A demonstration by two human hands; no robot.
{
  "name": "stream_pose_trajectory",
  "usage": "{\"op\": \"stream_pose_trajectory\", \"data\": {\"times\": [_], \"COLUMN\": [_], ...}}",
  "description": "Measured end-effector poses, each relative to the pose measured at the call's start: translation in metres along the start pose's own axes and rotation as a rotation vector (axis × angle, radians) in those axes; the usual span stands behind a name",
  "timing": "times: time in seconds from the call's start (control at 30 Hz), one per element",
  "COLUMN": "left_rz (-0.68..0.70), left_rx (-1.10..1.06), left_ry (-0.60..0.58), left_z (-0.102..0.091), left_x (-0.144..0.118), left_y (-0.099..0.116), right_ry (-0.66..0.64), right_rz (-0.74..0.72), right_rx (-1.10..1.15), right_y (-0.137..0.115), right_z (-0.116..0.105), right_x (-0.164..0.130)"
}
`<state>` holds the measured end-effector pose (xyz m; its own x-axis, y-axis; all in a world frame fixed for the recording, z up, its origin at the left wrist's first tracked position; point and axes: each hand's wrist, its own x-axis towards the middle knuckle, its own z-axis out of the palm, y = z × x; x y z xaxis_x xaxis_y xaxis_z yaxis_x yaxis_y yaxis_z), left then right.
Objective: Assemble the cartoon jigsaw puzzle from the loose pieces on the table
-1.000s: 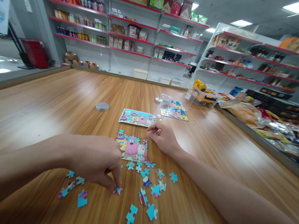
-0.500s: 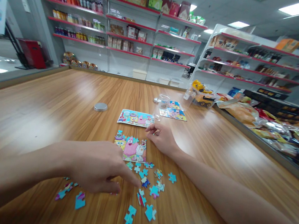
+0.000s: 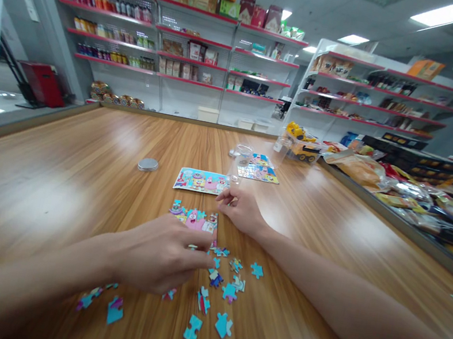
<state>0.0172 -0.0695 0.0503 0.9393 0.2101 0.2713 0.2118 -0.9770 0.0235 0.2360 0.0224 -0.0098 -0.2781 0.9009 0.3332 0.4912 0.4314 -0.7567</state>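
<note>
Left hand: palm down over the loose pieces, fingers stretched toward the puzzle; whether they pinch a piece, cannot tell.
Right hand: rests on the table just right of the puzzle, fingers curled together; anything between them is hidden.
Puzzle: part-built, mid-table, toward the near edge.
Loose pieces: scattered nearer than the puzzle.
Picture card: just beyond the puzzle.
Lid: left of the card.

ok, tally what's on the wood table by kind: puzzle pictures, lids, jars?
Puzzle pictures: 3, part-built, middle, far
Lids: 1, metal lid
Jars: 1, clear jar
Total: 5
Loose pieces by the left hand and right hand: not counted, some hidden.
</note>
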Motion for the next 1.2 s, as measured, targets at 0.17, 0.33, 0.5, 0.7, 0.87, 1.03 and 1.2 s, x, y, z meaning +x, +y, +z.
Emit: {"op": "stream_pose_trajectory", "data": {"times": [0.17,0.33,0.5,0.7,0.87,1.03,1.2], "left_rz": [0.000,-0.247,-0.278,-0.313,-0.315,-0.308,-0.304], "left_rx": [0.097,-0.064,-0.181,-0.210,-0.204,-0.178,-0.172], "left_ry": [0.226,0.395,0.243,0.242,0.237,0.230,0.247], "left_z": [0.025,0.035,0.038,0.043,0.043,0.041,0.041], "left_x": [-0.009,-0.017,-0.019,-0.019,-0.020,-0.019,-0.019], "left_y": [-0.024,-0.048,-0.054,-0.056,-0.056,-0.054,-0.052], "right_ry": [-0.139,-0.568,-0.912,-1.120,-1.163,-1.185,-1.217], "right_rz": [0.264,0.476,0.504,0.491,0.496,0.483,0.506], "right_rx": [0.244,0.170,-0.043,-0.165,-0.183,-0.221,-0.206], "right_y": [-0.009,-0.013,-0.019,-0.031,-0.032,-0.034,-0.031], "right_z": [-0.011,-0.042,-0.059,-0.056,-0.054,-0.052,-0.051], "right_x": [0.004,0.011,0.011,0.006,0.004,0.005,0.005]}}
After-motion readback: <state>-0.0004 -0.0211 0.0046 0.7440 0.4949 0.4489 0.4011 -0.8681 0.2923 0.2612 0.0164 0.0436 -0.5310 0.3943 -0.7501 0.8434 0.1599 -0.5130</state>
